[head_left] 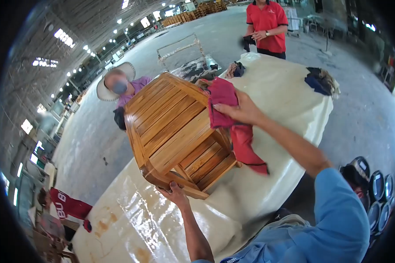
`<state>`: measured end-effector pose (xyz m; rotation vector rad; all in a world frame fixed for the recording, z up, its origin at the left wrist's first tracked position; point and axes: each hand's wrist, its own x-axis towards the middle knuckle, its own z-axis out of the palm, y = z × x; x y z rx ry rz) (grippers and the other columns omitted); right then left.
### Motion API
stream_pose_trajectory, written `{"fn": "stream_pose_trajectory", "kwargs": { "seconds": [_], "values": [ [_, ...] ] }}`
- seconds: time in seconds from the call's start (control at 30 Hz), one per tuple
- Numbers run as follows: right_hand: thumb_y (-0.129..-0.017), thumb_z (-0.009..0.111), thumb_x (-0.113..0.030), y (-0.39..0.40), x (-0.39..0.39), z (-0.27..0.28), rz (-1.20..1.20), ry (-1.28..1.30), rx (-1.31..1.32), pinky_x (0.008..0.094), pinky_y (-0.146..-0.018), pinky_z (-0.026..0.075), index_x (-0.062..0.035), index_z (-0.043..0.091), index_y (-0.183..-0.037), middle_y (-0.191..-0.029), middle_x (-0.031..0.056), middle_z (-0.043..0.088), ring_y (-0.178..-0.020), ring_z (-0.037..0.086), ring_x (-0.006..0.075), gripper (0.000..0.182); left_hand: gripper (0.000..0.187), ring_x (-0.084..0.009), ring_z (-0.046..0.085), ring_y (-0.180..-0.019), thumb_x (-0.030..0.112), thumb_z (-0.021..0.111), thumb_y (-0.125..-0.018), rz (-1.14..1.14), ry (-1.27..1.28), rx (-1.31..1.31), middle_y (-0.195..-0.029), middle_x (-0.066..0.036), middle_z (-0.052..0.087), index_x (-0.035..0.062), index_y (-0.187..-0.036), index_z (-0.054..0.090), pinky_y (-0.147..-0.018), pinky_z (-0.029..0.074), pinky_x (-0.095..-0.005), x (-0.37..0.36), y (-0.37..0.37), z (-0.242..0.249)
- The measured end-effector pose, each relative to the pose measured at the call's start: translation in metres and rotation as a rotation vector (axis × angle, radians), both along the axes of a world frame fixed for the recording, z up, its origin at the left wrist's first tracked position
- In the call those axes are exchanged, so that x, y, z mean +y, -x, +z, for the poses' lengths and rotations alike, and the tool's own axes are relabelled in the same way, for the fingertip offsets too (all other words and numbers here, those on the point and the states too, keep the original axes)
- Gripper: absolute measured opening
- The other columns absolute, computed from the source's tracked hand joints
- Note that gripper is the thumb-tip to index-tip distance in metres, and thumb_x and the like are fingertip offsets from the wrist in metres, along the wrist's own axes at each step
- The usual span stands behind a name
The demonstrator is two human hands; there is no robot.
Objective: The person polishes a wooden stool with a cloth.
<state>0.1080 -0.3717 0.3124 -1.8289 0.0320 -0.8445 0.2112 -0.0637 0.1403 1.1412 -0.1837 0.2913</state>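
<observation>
A slatted wooden piece of furniture [175, 118] with a lower slatted shelf is tilted over the plastic-covered table [267, 87]. My left hand [176, 196] grips its lower corner from the near side, thumb on the wood. On the right edge of the slatted top, my right hand [241, 109] presses a red cloth [224, 98], its fingers partly hidden by the fabric. A loose end of the cloth hangs beside the shelf.
Beyond the furniture is a person in a hat and mask [123, 85]. Another in a red shirt [267, 26] stands at the table's far end. Rags [322, 82] lie at the far right corner, a small bundle [235, 70] nearer. Cans [377, 188] are at right.
</observation>
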Motion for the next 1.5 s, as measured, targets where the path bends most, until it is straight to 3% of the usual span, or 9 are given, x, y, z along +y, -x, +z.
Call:
{"fn": "stream_pose_trajectory", "kwargs": {
  "seconds": [0.07, 0.3, 0.5, 0.6, 0.67, 0.9, 1.07, 1.37, 1.5],
  "values": [
    [-0.088, 0.069, -0.029, 0.003, 0.013, -0.037, -0.154, -0.228, -0.149, 0.0294, -0.081, 0.050, -0.0028, 0.065, -0.112, -0.096, 0.0081, 0.070, -0.091, 0.063, 0.0127, 0.036, 0.084, -0.0215, 0.050, -0.111, 0.042, 0.060, -0.094, -0.008, -0.204, 0.008, -0.135, -0.014, 0.041, 0.0044, -0.150, 0.011, -0.086, 0.046, -0.0317, 0.008, -0.001, -0.011],
    [-0.095, 0.060, -0.033, -0.015, 0.012, -0.270, -0.228, -0.635, 0.001, 0.0311, -0.068, 0.049, -0.0022, 0.066, -0.104, -0.083, 0.0045, 0.067, -0.074, 0.060, 0.0125, 0.033, 0.088, -0.0209, 0.051, -0.113, 0.074, 0.041, -0.086, 0.009, -0.177, 0.180, -0.134, -0.010, 0.046, 0.0086, -0.145, 0.028, -0.092, 0.046, -0.0353, 0.010, 0.010, 0.005],
    [-0.096, 0.058, -0.030, -0.004, 0.006, -0.144, 0.067, -0.917, 0.004, 0.0291, -0.058, 0.050, -0.0015, 0.063, -0.102, -0.073, 0.0032, 0.064, -0.065, 0.062, 0.0119, 0.029, 0.074, -0.0262, 0.050, -0.123, 0.069, 0.041, -0.089, -0.173, 0.014, 0.056, -0.135, -0.007, 0.050, 0.0164, -0.140, 0.039, -0.105, 0.043, -0.0428, 0.010, -0.010, 0.013],
    [-0.092, 0.063, -0.031, -0.032, -0.014, -0.065, 0.114, -0.504, -0.313, 0.0347, -0.070, 0.052, -0.0016, 0.060, -0.106, -0.084, 0.0131, 0.063, -0.081, 0.064, 0.0249, 0.032, 0.051, -0.0283, 0.066, -0.089, 0.055, 0.049, -0.089, 0.054, 0.030, 0.045, -0.095, -0.009, 0.067, 0.0088, -0.107, 0.059, -0.091, 0.051, -0.0471, -0.007, -0.002, 0.027],
    [-0.090, 0.064, -0.032, -0.060, -0.024, -0.043, 0.083, -0.348, -0.325, 0.0375, -0.076, 0.052, -0.0006, 0.059, -0.107, -0.089, 0.0173, 0.063, -0.089, 0.064, 0.0306, 0.036, 0.071, -0.0308, 0.053, -0.121, 0.060, 0.044, -0.088, -0.021, 0.016, 0.084, -0.136, -0.010, 0.050, 0.0146, -0.141, 0.038, -0.101, 0.045, -0.0496, 0.021, -0.012, 0.010],
    [-0.085, 0.059, -0.056, -0.205, -0.062, -0.023, 0.032, -0.180, -0.077, 0.0445, -0.079, 0.051, 0.0072, 0.060, -0.098, -0.092, 0.0229, 0.064, -0.088, 0.064, 0.0392, 0.064, 0.076, -0.0334, 0.048, -0.126, 0.064, 0.043, -0.085, 0.155, 0.092, 0.130, -0.138, -0.012, 0.048, 0.0142, -0.142, 0.039, -0.102, 0.044, -0.0542, -0.002, 0.003, 0.002],
    [-0.082, 0.062, -0.053, -0.324, -0.081, -0.013, -0.037, -0.174, -0.160, 0.0448, -0.082, 0.051, -0.0054, 0.068, -0.094, -0.097, 0.0217, 0.064, -0.096, 0.062, 0.0373, 0.050, 0.074, -0.0305, 0.049, -0.126, 0.064, 0.041, -0.085, 0.253, 0.068, 0.147, -0.138, -0.008, 0.050, 0.0142, -0.140, 0.043, -0.102, 0.045, -0.0512, -0.003, 0.007, 0.010],
    [-0.068, 0.069, -0.040, -0.091, -0.080, -0.024, 0.321, 0.179, -0.447, 0.0417, -0.073, 0.044, -0.0142, 0.064, -0.090, -0.104, 0.0111, 0.054, -0.096, 0.052, 0.0289, 0.035, 0.066, -0.0277, 0.053, -0.121, 0.058, 0.045, -0.088, 0.354, -0.041, 0.185, -0.132, -0.007, 0.054, 0.0137, -0.137, 0.046, -0.099, 0.048, -0.0466, -0.045, 0.013, 0.032],
    [-0.068, 0.074, -0.039, -0.070, -0.072, -0.091, 0.275, -0.156, -0.460, 0.0409, -0.075, 0.048, -0.0136, 0.062, -0.093, -0.103, 0.0106, 0.056, -0.098, 0.055, 0.0289, 0.037, 0.065, -0.0278, 0.054, -0.120, 0.057, 0.046, -0.088, 0.325, -0.105, 0.203, -0.131, -0.007, 0.055, 0.0136, -0.136, 0.046, -0.099, 0.048, -0.0465, -0.059, 0.016, 0.038]
  ]
}}
